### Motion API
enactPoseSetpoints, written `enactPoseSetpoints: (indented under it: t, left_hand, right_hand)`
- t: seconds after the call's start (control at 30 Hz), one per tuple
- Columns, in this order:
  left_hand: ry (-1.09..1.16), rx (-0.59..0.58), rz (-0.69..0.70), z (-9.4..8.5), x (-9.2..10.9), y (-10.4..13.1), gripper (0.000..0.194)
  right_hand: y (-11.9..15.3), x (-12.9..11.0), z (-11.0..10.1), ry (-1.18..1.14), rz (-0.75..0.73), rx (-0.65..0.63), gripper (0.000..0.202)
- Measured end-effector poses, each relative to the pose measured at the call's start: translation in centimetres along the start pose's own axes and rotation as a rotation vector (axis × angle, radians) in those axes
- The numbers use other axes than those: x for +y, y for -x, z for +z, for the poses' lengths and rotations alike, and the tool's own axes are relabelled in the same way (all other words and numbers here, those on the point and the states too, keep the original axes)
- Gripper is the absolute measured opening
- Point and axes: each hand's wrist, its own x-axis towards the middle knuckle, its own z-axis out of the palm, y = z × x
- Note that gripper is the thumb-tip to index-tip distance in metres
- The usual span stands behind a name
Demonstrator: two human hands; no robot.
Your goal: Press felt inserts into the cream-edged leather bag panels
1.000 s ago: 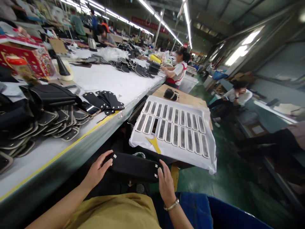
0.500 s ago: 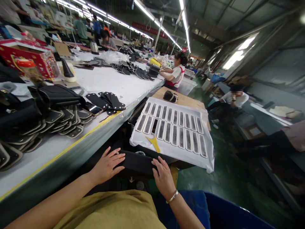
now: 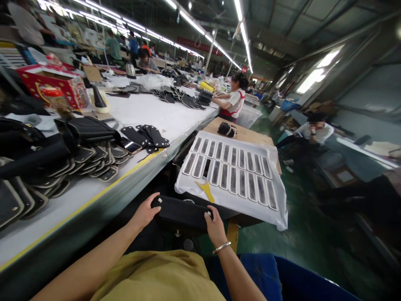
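Observation:
A long black leather-like piece [image 3: 184, 215] lies crosswise in front of my body, a small metal fitting showing just below it. At its left end, my left hand [image 3: 148, 212] grips the edge between thumb and fingers. My right hand [image 3: 216, 225], with a silver bracelet at the wrist, holds the opposite end the same way. Small white patches show by the fingertips of both hands; I cannot tell whether they sit on the fingers or on the piece. The fingers behind the piece are hidden.
Ahead, a white-covered board [image 3: 280, 217] bears rows of framed dark strips and a yellow forked tool [image 3: 206, 191]. To the left, the long table [image 3: 138, 110] carries stacked black pieces [image 3: 84, 156], a phone [image 3: 131, 146] and a red box [image 3: 52, 85]. A blue bin [image 3: 300, 276] stands right.
Both hands have gone from fingers spread flat on the black piece to gripping its two ends. The view has shifted slightly, so the surroundings appear a little lower and farther right.

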Motion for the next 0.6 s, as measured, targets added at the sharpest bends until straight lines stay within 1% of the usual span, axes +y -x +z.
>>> enactPoseSetpoints:
  t: [0.07, 0.13, 0.2, 0.23, 0.27, 0.3, 0.37, 0.43, 0.47, 0.6]
  left_hand:
    - [0.162, -0.053, -0.044, -0.3, 0.3, 0.2, 0.065]
    - [0.416, -0.13, -0.103, -0.8, 0.2, 0.3, 0.067]
    - [0.61, -0.161, -0.164, -1.2, -0.2, 0.2, 0.071]
    - [0.643, -0.161, -0.181, -1.3, -0.4, 0.1, 0.072]
    - [0.627, -0.157, -0.178, -1.4, -0.6, 0.0, 0.071]
    - [0.559, -0.153, -0.152, -1.5, -0.8, -0.1, 0.068]
    - [0.358, -0.124, -0.066, -1.5, -0.9, -0.3, 0.059]
    - [0.181, -0.055, 0.012, -1.2, -0.7, -0.3, 0.051]
    - [0.128, -0.017, 0.037, -1.1, -0.5, -0.3, 0.048]
    - [0.068, 0.076, 0.064, -0.1, 0.1, -0.1, 0.042]
  right_hand:
    - [0.1, 0.0, -0.3, -0.045, -0.007, -0.024, 0.048]
    - [0.3, 0.3, -0.9, -0.088, -0.019, -0.062, 0.05]
    - [0.6, 1.0, -1.5, -0.154, -0.033, -0.098, 0.052]
    - [0.7, 1.4, -1.7, -0.196, -0.041, -0.111, 0.052]
    - [0.7, 1.8, -1.9, -0.233, -0.049, -0.117, 0.051]
    - [0.7, 2.1, -2.0, -0.26, -0.055, -0.12, 0.05]
    - [0.7, 2.5, -1.9, -0.271, -0.05, -0.108, 0.047]
    - [0.6, 2.6, -1.4, -0.256, -0.02, -0.071, 0.046]
    - [0.5, 2.6, -1.1, -0.25, -0.005, -0.046, 0.047]
    - [0.3, 2.6, 0.1, -0.217, -0.002, 0.042, 0.046]
